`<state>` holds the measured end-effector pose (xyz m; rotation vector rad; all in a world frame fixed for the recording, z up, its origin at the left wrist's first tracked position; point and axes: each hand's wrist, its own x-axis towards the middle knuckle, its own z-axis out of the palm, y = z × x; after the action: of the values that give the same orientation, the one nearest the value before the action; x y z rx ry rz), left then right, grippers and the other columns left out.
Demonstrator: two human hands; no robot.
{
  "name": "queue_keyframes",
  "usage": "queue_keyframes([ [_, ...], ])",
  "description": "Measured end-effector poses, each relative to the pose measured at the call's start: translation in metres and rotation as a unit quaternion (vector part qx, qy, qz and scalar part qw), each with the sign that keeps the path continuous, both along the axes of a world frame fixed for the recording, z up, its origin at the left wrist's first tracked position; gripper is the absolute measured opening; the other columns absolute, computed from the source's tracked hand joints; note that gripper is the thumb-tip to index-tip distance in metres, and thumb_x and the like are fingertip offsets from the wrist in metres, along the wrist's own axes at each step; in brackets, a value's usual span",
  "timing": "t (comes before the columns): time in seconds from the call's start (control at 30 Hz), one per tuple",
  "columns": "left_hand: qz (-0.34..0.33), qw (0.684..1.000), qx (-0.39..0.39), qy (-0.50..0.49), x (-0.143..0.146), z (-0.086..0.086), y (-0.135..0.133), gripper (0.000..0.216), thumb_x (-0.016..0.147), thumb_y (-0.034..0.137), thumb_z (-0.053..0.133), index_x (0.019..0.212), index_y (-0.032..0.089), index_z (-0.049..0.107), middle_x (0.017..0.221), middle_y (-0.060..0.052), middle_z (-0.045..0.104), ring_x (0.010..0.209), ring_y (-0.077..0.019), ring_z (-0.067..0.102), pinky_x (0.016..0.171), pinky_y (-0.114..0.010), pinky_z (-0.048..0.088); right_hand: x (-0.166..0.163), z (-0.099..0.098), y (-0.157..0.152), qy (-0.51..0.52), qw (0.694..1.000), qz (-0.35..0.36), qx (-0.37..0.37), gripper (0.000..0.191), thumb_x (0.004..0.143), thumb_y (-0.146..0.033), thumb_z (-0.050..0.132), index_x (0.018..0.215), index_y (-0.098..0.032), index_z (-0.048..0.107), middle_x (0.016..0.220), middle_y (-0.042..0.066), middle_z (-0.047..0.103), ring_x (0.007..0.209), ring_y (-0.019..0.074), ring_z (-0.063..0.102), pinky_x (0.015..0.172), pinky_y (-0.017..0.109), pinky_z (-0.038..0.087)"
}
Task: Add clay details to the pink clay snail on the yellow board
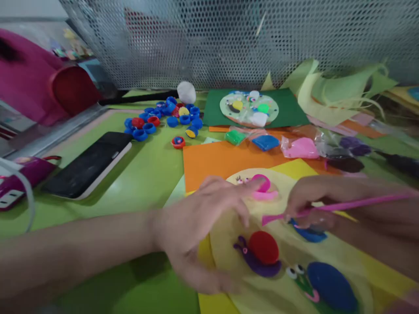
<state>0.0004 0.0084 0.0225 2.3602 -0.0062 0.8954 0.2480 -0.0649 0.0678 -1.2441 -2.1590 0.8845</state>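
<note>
My left hand is over the left part of a pale yellow paper disc, palm down with fingers spread. Its index fingertip overlaps a pink clay snail; whether it touches, I cannot tell. My right hand pinches a thin pink modelling tool, whose flared tip points left. Just under that hand lies a blue clay shape, partly hidden. Nearer to me on the disc are a snail with a red shell and purple body and a blue-shelled snail with googly eyes.
Orange and yellow sheets lie under the disc. Bagged clay sits behind it. A decorated disc on green card stands farther back. Blue and red caps, a black phone and a purple pouch-like item are leftward. Perforated metal closes the back.
</note>
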Motion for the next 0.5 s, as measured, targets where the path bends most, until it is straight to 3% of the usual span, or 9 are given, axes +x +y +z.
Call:
queue_keyframes([
  [0.13,0.115,0.992,-0.029,0.03,-0.003,-0.006,0.012,0.068,0.081,0.019,0.047,0.14,0.018,0.012,0.093,-0.006,0.056,0.09,-0.019,0.057,0.09,-0.04,0.041,-0.018,0.003,-0.003,-0.018,0.998,0.054,-0.039,0.016,0.096,-0.034,0.044,0.093,-0.028,0.058,0.08,-0.003,0.057,0.064,0.011,0.052,0.058,0.018,0.044],
  [0.23,0.185,0.978,-0.027,0.088,-0.004,-0.009,0.016,0.066,0.081,0.011,0.046,0.139,0.019,0.015,0.098,-0.007,0.058,0.1,-0.0202,0.054,0.098,-0.045,0.034,-0.022,0.001,-0.002,0.005,0.997,0.03,-0.075,0.026,0.093,-0.041,0.046,0.084,-0.021,0.06,0.071,0.001,0.055,0.063,0.0147,0.052,0.056,0.022,0.045],
  [0.37,0.205,0.965,-0.003,0.162,-0.007,-0.001,0.014,0.065,0.081,0.013,0.047,0.137,0.022,0.018,0.105,-0.005,0.063,0.106,-0.0204,0.052,0.097,-0.041,0.034,-0.019,-0.001,0.002,0.037,0.993,-0.011,-0.108,0.033,0.089,-0.048,0.05,0.083,-0.018,0.062,0.067,0.003,0.051,0.064,0.0164,0.051,0.057,0.024,0.046],
  [0.5,0.207,0.955,0.034,0.211,-0.014,0.011,0.012,0.066,0.081,0.017,0.049,0.138,0.025,0.016,0.108,-0.001,0.067,0.113,-0.0196,0.05,0.1,-0.041,0.027,-0.014,0.001,0.006,0.071,0.983,0.016,-0.167,0.032,0.088,-0.047,0.05,0.081,-0.017,0.06,0.069,0.003,0.051,0.065,0.0161,0.05,0.058,0.024,0.045],
])
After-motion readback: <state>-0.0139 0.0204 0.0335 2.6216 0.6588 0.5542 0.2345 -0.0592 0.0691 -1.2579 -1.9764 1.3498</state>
